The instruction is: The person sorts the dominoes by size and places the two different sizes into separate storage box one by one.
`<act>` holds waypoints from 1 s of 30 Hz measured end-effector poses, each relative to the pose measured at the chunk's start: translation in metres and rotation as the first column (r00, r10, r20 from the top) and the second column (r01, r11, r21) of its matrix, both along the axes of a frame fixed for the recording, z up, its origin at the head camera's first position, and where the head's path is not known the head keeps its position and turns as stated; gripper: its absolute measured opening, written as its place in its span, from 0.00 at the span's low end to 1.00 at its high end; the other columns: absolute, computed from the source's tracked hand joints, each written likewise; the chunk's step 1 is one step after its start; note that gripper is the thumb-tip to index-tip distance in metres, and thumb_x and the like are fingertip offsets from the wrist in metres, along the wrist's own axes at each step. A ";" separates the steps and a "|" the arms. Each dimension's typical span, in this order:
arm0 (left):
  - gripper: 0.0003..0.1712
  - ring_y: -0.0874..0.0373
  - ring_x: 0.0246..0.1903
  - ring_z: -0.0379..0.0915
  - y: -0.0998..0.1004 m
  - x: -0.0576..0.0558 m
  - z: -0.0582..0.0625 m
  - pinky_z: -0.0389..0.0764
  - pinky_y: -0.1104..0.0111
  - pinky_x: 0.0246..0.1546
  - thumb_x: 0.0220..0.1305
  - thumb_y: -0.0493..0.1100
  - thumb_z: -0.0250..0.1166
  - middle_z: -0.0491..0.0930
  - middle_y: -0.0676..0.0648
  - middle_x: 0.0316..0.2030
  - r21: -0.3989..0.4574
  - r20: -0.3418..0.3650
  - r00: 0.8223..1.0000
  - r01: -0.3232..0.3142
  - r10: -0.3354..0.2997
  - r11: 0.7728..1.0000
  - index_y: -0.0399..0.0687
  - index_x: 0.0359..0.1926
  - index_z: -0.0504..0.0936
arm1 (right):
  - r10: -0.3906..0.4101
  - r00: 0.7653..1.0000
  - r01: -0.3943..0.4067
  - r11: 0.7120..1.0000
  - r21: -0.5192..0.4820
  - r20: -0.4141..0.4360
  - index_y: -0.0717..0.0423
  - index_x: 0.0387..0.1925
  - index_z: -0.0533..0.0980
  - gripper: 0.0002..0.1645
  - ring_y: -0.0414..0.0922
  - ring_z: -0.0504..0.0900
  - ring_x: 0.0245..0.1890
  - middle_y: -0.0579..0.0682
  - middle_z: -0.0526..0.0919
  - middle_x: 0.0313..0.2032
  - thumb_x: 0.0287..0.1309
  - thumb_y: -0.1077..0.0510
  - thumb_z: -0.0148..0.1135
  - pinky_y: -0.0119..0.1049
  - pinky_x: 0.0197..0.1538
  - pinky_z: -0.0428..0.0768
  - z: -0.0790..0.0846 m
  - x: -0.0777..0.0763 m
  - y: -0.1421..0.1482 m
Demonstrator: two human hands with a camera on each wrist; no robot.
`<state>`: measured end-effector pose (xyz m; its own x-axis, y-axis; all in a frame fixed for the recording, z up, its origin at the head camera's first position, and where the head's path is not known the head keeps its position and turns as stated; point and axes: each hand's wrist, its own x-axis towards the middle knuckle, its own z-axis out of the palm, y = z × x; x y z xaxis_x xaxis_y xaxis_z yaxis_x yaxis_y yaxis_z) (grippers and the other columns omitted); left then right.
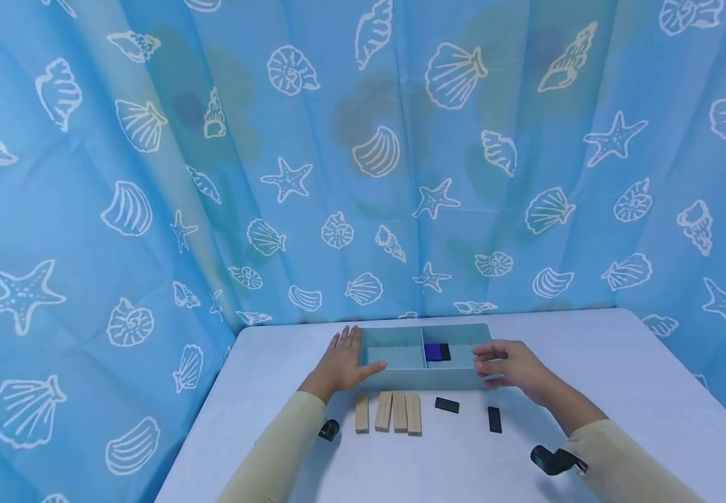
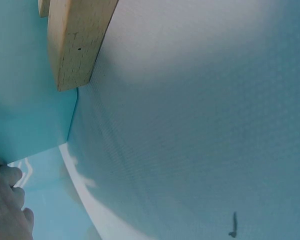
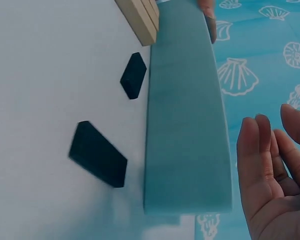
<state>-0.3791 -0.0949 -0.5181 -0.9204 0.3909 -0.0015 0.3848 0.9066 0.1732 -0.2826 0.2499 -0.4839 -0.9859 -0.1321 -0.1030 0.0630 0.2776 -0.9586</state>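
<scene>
A pale teal box [image 1: 425, 379] with two compartments stands near the far side of the table. My left hand [image 1: 344, 363] rests at its left end, fingers straight along the side and thumb reaching over the front rim. My right hand [image 1: 509, 362] is at the box's right end, fingers loosely bent with nothing between them; the right wrist view shows a gap between them and the box. In the right compartment lie a purple piece [image 1: 433, 352] and a black piece [image 1: 445, 351]. Several wooden blocks [image 1: 399, 412] lie in front of the box.
Two small black rectangular pieces, one [image 1: 447, 405] near the box front and another [image 1: 495, 420] farther right, lie on the white-covered table [image 1: 451, 468]. Behind the table hangs a blue shell-patterned curtain [image 1: 375, 230]. Black wrist devices sit on both sleeves.
</scene>
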 end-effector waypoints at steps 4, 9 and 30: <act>0.62 0.46 0.74 0.34 0.000 0.001 0.001 0.40 0.53 0.71 0.60 0.79 0.47 0.45 0.40 0.75 0.003 0.003 1.000 -0.002 0.002 1.000 0.36 0.76 0.45 | -0.016 1.000 0.016 1.000 0.025 0.007 0.68 0.58 0.71 0.26 0.56 0.81 0.46 0.64 0.77 0.49 0.59 0.64 0.66 0.47 0.45 0.83 -0.007 0.007 0.003; 0.62 0.47 0.74 0.33 0.001 0.000 -0.001 0.39 0.54 0.71 0.59 0.79 0.47 0.44 0.40 0.75 0.003 0.010 1.000 -0.004 0.004 1.000 0.37 0.76 0.44 | -0.027 1.000 0.026 0.997 0.072 0.006 0.68 0.60 0.70 0.29 0.51 0.81 0.43 0.64 0.76 0.50 0.58 0.64 0.66 0.47 0.44 0.83 -0.016 0.016 0.006; 0.62 0.47 0.74 0.33 0.000 0.000 -0.002 0.37 0.54 0.71 0.59 0.80 0.46 0.44 0.40 0.75 0.004 0.006 1.000 0.001 -0.001 1.000 0.37 0.76 0.43 | -0.134 0.985 0.116 0.980 0.161 0.110 0.67 0.58 0.73 0.33 0.52 0.83 0.44 0.62 0.78 0.52 0.49 0.64 0.73 0.43 0.40 0.84 -0.052 0.036 0.011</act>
<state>-0.3795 -0.0950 -0.5199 -0.9201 0.3917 -0.0054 0.3845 0.9056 0.1789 -0.2466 0.2612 -0.5358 -0.9728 0.0180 -0.2310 0.2185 0.4035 -0.8885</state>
